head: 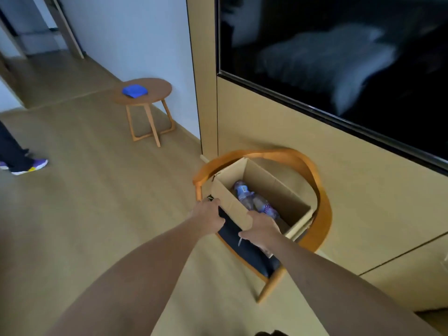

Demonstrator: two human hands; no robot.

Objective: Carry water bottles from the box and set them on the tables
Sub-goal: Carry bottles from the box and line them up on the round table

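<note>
An open cardboard box [278, 187] stands on the dark seat of a wooden chair [323, 214]. Two clear water bottles with purple-blue labels lie in it, one [243, 191] further back and one [265, 207] nearer. My left hand [208, 215] presses on the box's near left outer wall, fingers curled at its corner. My right hand [259, 230] lies at the near rim, closed around what looks like another bottle [266, 251], mostly hidden beneath the hand. A small round wooden table [157, 89] stands further off to the left.
A folded blue cloth [134, 91] lies on the round table. Another person's leg and shoe [30, 166] are at the left edge. A large dark screen [339, 57] hangs on the panelled wall right behind the chair. Open wooden floor stretches left.
</note>
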